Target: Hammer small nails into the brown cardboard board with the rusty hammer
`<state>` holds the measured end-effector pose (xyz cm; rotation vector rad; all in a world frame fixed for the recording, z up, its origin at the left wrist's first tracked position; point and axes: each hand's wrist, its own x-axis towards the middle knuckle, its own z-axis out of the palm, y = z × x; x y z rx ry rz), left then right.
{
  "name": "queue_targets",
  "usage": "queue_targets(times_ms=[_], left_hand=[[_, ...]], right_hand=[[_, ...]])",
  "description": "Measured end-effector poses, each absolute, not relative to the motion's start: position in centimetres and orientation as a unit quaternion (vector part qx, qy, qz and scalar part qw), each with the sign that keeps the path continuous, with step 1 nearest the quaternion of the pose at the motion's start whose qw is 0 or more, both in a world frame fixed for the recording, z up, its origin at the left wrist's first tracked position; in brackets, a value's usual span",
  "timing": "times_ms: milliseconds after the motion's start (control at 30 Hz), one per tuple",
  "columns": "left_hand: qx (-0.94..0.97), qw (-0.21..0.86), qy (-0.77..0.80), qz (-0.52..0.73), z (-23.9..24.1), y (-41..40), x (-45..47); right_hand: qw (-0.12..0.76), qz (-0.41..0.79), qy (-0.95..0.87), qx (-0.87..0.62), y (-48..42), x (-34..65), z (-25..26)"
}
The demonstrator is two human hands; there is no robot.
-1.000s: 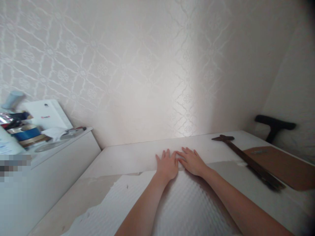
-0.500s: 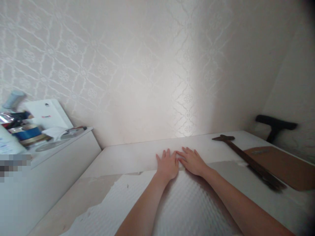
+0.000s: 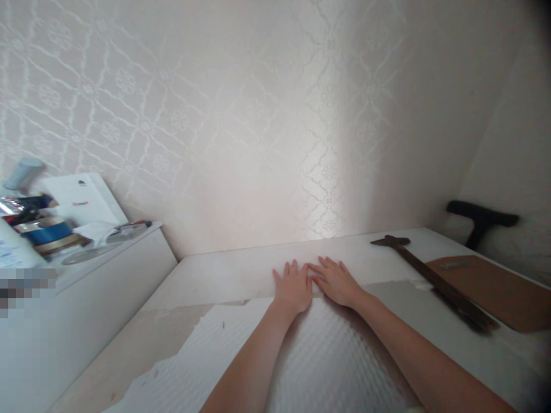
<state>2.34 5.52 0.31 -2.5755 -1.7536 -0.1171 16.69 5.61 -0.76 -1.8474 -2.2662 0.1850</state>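
Note:
Both hands lie side by side on the white tabletop (image 3: 219,278), near the wall. My left hand (image 3: 293,289) rests palm down with its fingers spread, holding nothing. Beside it, my right hand (image 3: 338,282) is also flat and spread, its fingertips close to or touching the left hand's. Under my wrists is the far edge of a white sheet with a bumpy, quilted texture (image 3: 327,355); its left edge is ragged. Right of my right hand lies an old hammer (image 3: 424,269) with a dark head and a long handle.
A brown board (image 3: 508,292) lies at the right, partly under the hammer's handle. Behind it stands a black T-shaped handle (image 3: 482,215). On the left, a white cabinet (image 3: 116,298) carries a blue tape roll (image 3: 47,231), a white box (image 3: 86,198) and clutter. Patterned wallpaper covers the wall.

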Motion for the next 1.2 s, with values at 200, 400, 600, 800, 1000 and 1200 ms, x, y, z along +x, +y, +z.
queue_targets(times_ms=[200, 400, 600, 800, 1000, 1200], left_hand=[[-0.825, 0.013, -0.565, -0.032, 0.38, 5.48, 2.34], [-0.825, 0.002, -0.564, -0.040, 0.36, 5.48, 2.34], [-0.826, 0.006, -0.563, -0.037, 0.29, 5.53, 2.36], [-0.826, 0.011, -0.562, -0.046, 0.06, 5.66, 2.31], [-0.824, 0.004, -0.564, -0.047, 0.29, 5.52, 2.41], [-0.826, 0.004, -0.562, -0.051, 0.32, 5.49, 2.41]], right_hand=[[0.105, 0.064, -0.768, -0.628, 5.62, 16.70, -0.81], [0.104, 0.062, -0.769, -0.627, 5.59, 16.66, -0.67], [0.108, 0.059, -0.769, -0.627, 5.60, 16.70, -0.77], [0.106, 0.060, -0.771, -0.625, 5.69, 16.76, -0.87], [0.103, 0.068, -0.768, -0.628, 5.60, 16.69, -0.69], [0.104, 0.060, -0.771, -0.626, 5.46, 16.69, -0.56]])
